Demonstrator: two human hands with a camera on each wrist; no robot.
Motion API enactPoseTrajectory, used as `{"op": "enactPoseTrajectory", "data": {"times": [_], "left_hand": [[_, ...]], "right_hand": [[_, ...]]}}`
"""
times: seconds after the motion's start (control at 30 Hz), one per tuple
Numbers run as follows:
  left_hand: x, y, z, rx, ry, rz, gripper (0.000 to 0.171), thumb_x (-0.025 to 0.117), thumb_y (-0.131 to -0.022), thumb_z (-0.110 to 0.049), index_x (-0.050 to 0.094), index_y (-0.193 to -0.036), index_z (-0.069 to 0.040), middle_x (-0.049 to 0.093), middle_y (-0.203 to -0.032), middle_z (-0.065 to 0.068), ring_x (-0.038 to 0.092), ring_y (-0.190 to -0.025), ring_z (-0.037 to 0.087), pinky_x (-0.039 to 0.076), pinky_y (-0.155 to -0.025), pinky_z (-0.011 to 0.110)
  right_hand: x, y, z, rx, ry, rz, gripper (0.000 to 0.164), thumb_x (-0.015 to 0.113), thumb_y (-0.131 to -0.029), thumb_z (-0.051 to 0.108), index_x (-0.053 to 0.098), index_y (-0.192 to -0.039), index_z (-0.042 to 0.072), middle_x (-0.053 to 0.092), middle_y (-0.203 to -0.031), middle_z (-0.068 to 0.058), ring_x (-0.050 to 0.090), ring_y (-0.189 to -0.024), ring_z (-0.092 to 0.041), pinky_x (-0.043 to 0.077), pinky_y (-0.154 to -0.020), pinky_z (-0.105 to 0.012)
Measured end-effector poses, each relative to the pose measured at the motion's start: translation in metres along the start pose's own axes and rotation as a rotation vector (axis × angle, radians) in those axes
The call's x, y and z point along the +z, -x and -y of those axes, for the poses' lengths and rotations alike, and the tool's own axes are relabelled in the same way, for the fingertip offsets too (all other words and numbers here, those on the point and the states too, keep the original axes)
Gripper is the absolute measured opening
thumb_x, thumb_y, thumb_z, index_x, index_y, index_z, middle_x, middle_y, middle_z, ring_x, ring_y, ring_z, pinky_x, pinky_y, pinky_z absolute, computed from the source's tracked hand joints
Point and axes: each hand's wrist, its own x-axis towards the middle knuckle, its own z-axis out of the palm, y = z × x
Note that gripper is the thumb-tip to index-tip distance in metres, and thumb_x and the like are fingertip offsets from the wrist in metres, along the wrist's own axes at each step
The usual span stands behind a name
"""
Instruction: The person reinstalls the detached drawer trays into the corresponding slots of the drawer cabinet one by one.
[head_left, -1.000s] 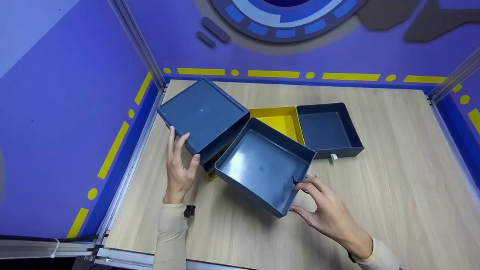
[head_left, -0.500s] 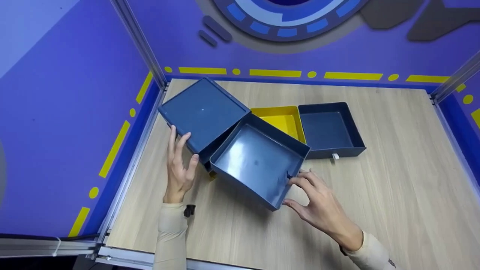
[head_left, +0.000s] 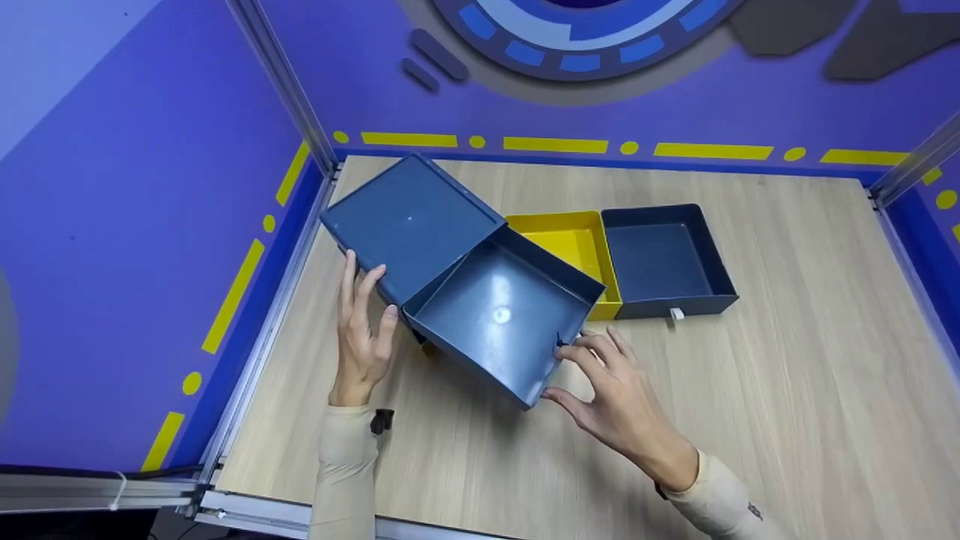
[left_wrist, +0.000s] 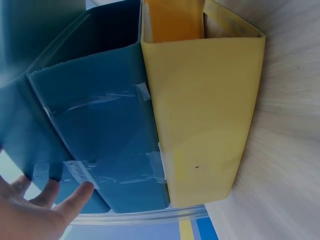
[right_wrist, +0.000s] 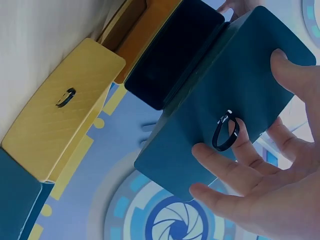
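A stack of taped plastic drawer cases, two blue ones [head_left: 412,217] [left_wrist: 100,125] above a yellow one [left_wrist: 205,120], stands at the table's left. My left hand [head_left: 364,337] has its fingers fairly straight and touches the side of the top case. A blue drawer [head_left: 499,322] sits partly inside that top case, its front part sticking out toward the right. My right hand [head_left: 611,397] holds the drawer by its front, thumb near one end and fingers around a black loop pull [right_wrist: 226,131]. The drawer's rear is hidden under the case top. The middle case's opening [right_wrist: 175,50] looks dark.
Right of the stack, a yellow drawer [head_left: 609,300] and another blue drawer [head_left: 667,262] with a white pull [head_left: 677,313] lie side by side on the wooden table [head_left: 810,360]. Purple panels [head_left: 172,225] border the table at the back and sides.
The right hand has moved up and left, sliding the blue drawer from the mouth of the top case partway into it. The left hand stays at the case's side.
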Motion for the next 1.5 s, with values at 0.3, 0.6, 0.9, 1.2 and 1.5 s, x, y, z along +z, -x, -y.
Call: {"op": "enactPoseTrajectory", "data": {"times": [0.3, 0.6, 0.9, 1.2, 1.5], "left_hand": [[0.0, -0.001, 0.0, 0.014, 0.006, -0.016, 0.057, 0.054, -0.096, -0.026, 0.056, -0.151, -0.014, 0.022, -0.177, 0.018, 0.024, -0.163, 0.039, 0.019, -0.126, 0.072], [-0.001, -0.002, 0.001, 0.015, 0.013, -0.028, 0.055, 0.053, -0.098, -0.03, 0.056, -0.15, -0.013, 0.022, -0.177, 0.017, 0.024, -0.163, 0.038, 0.019, -0.126, 0.071], [0.002, -0.001, 0.001, 0.016, 0.021, -0.017, 0.054, 0.053, -0.099, -0.031, 0.056, -0.151, -0.014, 0.021, -0.177, 0.018, 0.024, -0.163, 0.039, 0.02, -0.126, 0.071], [0.002, -0.004, 0.001, 0.025, 0.023, -0.029, 0.053, 0.052, -0.101, -0.033, 0.056, -0.151, -0.014, 0.022, -0.177, 0.018, 0.024, -0.163, 0.039, 0.02, -0.126, 0.071], [0.002, 0.0, 0.003, 0.03, 0.02, -0.019, 0.058, 0.055, -0.095, -0.03, 0.055, -0.151, -0.013, 0.021, -0.177, 0.02, 0.024, -0.162, 0.041, 0.021, -0.125, 0.072]], "right_hand": [[0.008, -0.006, 0.007, -0.001, 0.042, -0.021, 0.053, 0.097, -0.073, 0.035, 0.072, -0.113, 0.012, 0.071, -0.112, -0.011, 0.07, -0.11, -0.031, 0.044, -0.106, -0.078], [0.021, -0.015, 0.02, -0.01, 0.093, -0.069, 0.053, 0.097, -0.073, 0.04, 0.074, -0.112, 0.014, 0.072, -0.106, -0.01, 0.071, -0.1, -0.028, 0.039, -0.11, -0.077], [0.037, -0.026, 0.026, -0.008, 0.1, -0.08, 0.055, 0.096, -0.074, 0.044, 0.072, -0.115, 0.016, 0.069, -0.104, -0.007, 0.068, -0.104, -0.029, 0.044, -0.108, -0.075], [0.05, -0.036, 0.027, -0.01, 0.089, -0.104, 0.06, 0.094, -0.078, 0.043, 0.071, -0.126, 0.015, 0.069, -0.105, -0.009, 0.067, -0.099, -0.028, 0.046, -0.108, -0.071], [0.058, -0.019, 0.013, -0.072, 0.002, -0.168, 0.057, 0.088, -0.086, 0.032, 0.068, -0.133, 0.007, 0.069, -0.123, -0.015, 0.067, -0.111, -0.032, 0.054, -0.105, -0.055]]}}
